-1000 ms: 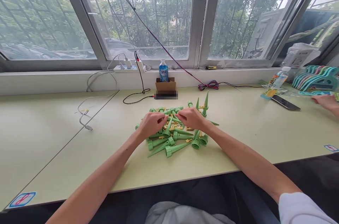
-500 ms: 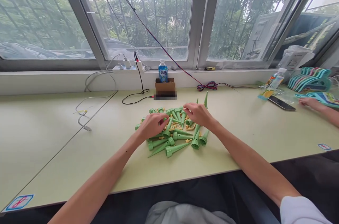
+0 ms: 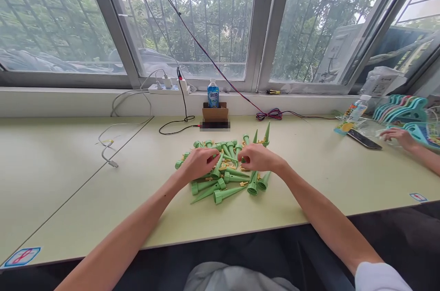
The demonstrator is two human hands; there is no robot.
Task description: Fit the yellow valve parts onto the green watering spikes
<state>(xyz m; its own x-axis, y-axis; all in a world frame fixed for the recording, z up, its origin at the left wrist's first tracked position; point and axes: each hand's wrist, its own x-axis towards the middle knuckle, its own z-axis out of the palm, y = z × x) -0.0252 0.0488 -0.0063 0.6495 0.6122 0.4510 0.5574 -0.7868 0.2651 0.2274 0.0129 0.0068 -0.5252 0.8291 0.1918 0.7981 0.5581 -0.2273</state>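
A pile of green watering spikes (image 3: 227, 194), cone-shaped with ridged caps, lies on the table, with small yellow valve pieces (image 3: 244, 184) strewn among them. My left hand (image 3: 200, 162) rests at the pile's left side, thumb and fingers pinched together; whatever they hold is hidden. Over the right side of the pile is my right hand (image 3: 260, 158), its fingers curled down and closed beside a green cap. What sits inside that grip cannot be made out. Two spikes (image 3: 267, 134) point upward just beyond my right hand.
Behind the pile, a blue-labelled bottle (image 3: 213, 94) stands at a small cardboard box (image 3: 215, 112). Cables (image 3: 270, 114) run along the back. To the right are a phone (image 3: 364, 139), another bottle (image 3: 357, 108), teal hangers (image 3: 400, 108) and another person's hand (image 3: 398, 136).
My right hand lifted from near my left hand, moved right, then came down onto the pile's right side. My left hand stays nearly still. The other person's hand shifted left.
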